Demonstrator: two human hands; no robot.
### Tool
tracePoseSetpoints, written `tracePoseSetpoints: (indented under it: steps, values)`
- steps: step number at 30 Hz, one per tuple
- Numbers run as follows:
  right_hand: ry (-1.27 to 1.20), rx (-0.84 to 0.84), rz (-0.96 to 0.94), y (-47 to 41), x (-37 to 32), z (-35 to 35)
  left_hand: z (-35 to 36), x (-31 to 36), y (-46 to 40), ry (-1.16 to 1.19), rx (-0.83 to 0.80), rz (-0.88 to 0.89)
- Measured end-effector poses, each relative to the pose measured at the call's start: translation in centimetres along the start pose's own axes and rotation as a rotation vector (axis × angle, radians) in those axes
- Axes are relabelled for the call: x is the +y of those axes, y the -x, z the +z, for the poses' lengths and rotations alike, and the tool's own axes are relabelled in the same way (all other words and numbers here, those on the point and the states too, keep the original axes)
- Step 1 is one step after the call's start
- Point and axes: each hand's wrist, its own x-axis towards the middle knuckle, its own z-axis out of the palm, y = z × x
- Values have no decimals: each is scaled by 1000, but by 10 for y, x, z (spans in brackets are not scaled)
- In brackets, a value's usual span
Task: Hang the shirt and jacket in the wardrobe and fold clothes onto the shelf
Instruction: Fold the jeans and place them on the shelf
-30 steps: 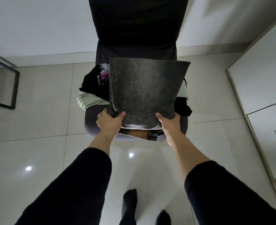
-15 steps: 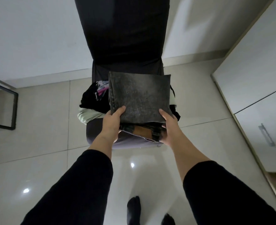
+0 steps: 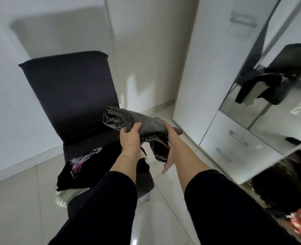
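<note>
A folded pair of dark grey jeans (image 3: 128,119) is held in the air in front of the chair (image 3: 70,89). My left hand (image 3: 130,140) grips its near left edge with thumb on top. Pressed against the jeans' right side is my right hand (image 3: 171,145), its fingers pointing down and spread. A black garment with a pink and white print (image 3: 86,161) lies on the chair seat, over a pale green garment (image 3: 64,195). The white wardrobe (image 3: 225,68) stands at the right, with dark clothes (image 3: 284,184) inside its open part.
A mirrored wardrobe door (image 3: 278,94) at the right reflects the chair and clothes. Two drawers with metal handles (image 3: 238,137) sit low in the wardrobe. Glossy tiled floor (image 3: 13,200) surrounds the chair, and a white wall stands behind it.
The jeans have been lifted off the chair pile and carried to the right. My view has swung right toward the wardrobe. My right hand has shifted from under the front edge to the side.
</note>
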Motion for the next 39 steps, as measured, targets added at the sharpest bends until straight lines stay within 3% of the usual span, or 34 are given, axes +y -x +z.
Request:
tracePoseSetpoints:
  steps: [8, 16, 19, 22, 26, 30, 33, 37, 39]
  values:
    - [-184, 94, -41, 77, -82, -123, 158, -9, 84, -57, -346, -15]
    - [-418, 556, -309, 33, -149, -316, 265, -67, 192, -267, -753, -69]
    - [-549, 689, -518, 86, -144, -347, 294, -85, 224, -305, -844, -93]
    - [-744, 774, -648, 136, -144, -367, 314, -99, 247, -307, -919, -233]
    - [-763, 839, -735, 159, -152, -398, 343, -115, 257, -321, -1045, -561]
    - [-800, 927, -713, 165, -157, -437, 373, -133, 245, -366, -946, -868]
    - [-783, 913, -693, 167, -162, -474, 395, -154, 216, -430, -876, -891]
    - [-704, 902, -743, 171, -157, -508, 433, -178, 193, -374, -1107, -1033]
    - [-682, 920, -761, 164, -150, -524, 453, -192, 190, -428, -1121, -996]
